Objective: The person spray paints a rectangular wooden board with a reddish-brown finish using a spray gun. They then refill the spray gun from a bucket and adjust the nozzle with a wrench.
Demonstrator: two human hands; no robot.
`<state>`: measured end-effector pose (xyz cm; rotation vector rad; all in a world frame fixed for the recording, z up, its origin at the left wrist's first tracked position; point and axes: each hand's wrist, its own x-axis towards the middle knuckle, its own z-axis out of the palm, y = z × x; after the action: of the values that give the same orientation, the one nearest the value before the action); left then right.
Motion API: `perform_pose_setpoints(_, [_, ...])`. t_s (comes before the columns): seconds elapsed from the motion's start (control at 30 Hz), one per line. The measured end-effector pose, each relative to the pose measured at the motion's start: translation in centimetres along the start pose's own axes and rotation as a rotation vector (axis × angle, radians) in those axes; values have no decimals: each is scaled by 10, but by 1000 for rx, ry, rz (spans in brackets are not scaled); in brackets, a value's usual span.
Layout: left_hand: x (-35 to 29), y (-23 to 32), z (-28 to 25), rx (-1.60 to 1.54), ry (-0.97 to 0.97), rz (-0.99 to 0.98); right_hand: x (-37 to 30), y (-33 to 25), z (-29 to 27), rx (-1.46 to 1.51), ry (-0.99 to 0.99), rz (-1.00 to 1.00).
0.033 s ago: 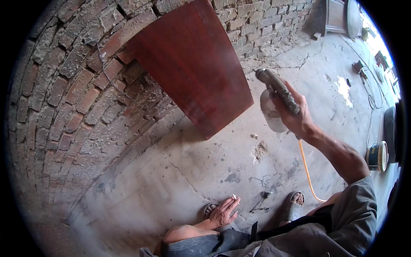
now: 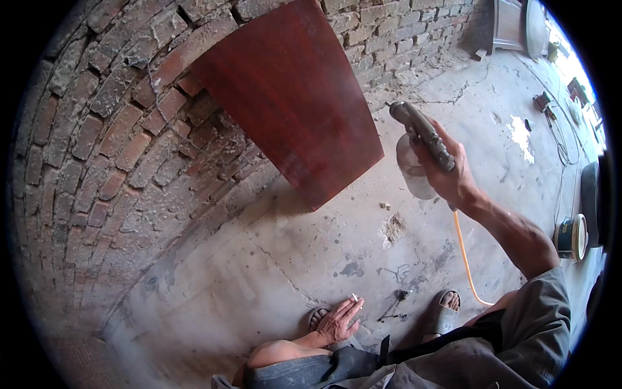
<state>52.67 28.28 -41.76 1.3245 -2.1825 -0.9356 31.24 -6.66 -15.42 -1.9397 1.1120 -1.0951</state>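
My right hand point(image 2: 450, 159) is wrapped round the handle of a spray gun point(image 2: 414, 123) with a cloudy cup point(image 2: 414, 170) below its body. Its nozzle points to the upper left, toward a reddish-brown wooden panel point(image 2: 291, 97), and a gap separates the two. The panel leans against the brick wall with its lower corner on the floor. An orange hose point(image 2: 461, 253) runs down from the gun past my knee. Low in the view, my left hand point(image 2: 337, 322) hangs by my leg with a cigarette point(image 2: 356, 299) held between its fingers.
A rough brick wall point(image 2: 97, 149) rises on the left above the stained concrete floor point(image 2: 214, 298). At right stand a bucket point(image 2: 571, 237) and a dark rounded object point(image 2: 589, 194). Cables point(image 2: 562, 146) lie farther off, and wooden furniture point(image 2: 508, 29) stands at the far right.
My right hand and the spray gun have shifted slightly to the right, away from the panel. My left hand and the panel stay in place.
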Motion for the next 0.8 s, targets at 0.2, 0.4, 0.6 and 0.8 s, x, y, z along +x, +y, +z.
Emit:
perform_pose_setpoints(0.2, [2,6,-6,-29,12,-19,-11,-4,10,40,-94,0])
perform_pose_setpoints(0.4, [1,4,-6,-13,1,-12,-31,-14,42,177,-281,-72])
perform_pose_setpoints(0.6, [0,2,-3,2,0,-15,-31,-26,55,200,-457,-168])
perform_pose_setpoints(0.8, [3,3,-2,-24,8,-13,-33,3,33,219,-355,-35])
